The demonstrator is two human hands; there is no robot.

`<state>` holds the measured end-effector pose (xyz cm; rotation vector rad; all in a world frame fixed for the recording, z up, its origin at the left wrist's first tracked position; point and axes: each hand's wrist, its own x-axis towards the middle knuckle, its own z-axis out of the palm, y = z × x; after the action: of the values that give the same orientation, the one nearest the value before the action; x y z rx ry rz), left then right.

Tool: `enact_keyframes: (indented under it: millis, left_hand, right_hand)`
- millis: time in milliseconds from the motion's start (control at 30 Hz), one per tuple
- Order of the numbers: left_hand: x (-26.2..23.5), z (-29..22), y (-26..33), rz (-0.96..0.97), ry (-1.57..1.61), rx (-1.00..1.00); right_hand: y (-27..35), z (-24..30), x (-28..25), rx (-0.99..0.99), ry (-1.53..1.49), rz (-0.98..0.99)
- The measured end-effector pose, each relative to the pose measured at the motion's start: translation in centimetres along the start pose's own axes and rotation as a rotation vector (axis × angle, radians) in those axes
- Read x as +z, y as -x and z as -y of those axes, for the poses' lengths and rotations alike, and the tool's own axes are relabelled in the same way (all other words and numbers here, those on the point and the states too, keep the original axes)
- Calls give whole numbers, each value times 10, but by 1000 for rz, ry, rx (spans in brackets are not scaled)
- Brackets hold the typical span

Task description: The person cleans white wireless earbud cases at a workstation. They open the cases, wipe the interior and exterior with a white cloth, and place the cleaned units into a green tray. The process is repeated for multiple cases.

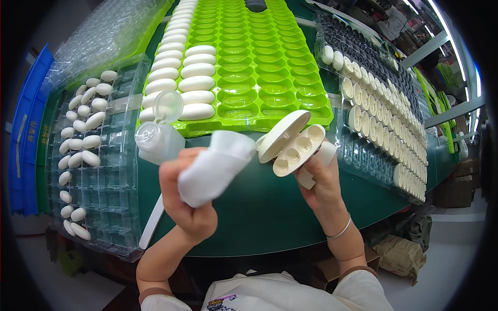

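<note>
Just right of centre, my right hand (322, 179) grips an oval cream-white earbud case (296, 150). Its lid stands raised, and round hollows show inside its base. Part of a white cloth or wipe also sticks out between the fingers of that hand. My left hand (181, 192) is closed on a white cloth (218, 163), bunched and slightly blurred, to the left of the case. Behind the left hand stands a clear plastic bottle (155, 139) with its round flip cap raised.
A bright green tray (275, 111) with oval hollows lies ahead, white oval cases (197, 83) filling its left columns. Clear trays (111, 192) at left carry scattered white pieces. Rows of cream case shells (384, 124) fill trays at right. A white strip (151, 223) lies near the front edge.
</note>
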<state>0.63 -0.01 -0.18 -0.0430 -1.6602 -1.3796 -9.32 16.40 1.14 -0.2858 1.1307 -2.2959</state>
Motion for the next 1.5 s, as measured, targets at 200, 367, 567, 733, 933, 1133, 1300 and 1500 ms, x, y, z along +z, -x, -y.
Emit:
enact_keyframes:
  millis: [200, 367, 567, 733, 933, 1133, 1300, 1500]
  left_hand:
    - [17, 2, 0, 440, -326, 378]
    - [13, 5, -3, 462, -275, 323]
    - [11, 9, -4, 445, -302, 488]
    - [13, 10, -7, 479, -328, 501]
    - [17, 4, 2, 460, -264, 92]
    - [13, -2, -12, 362, 456, -954]
    - [5, -10, -17, 138, 630, -890]
    - [8, -5, 2, 125, 217, -159]
  right_hand:
    - [-2, -6, 2, 121, -65, 43]
    - [2, -2, 6, 60, 19, -67]
    - [7, 0, 7, 17, 8, -42]
    - [4, 5, 6, 114, -68, -25]
    - [10, -1, 2, -497, 657, -11]
    - [7, -1, 8, -958, 1180, 170]
    - [6, -2, 1, -346, 293, -57]
    - [5, -7, 8, -127, 10, 7]
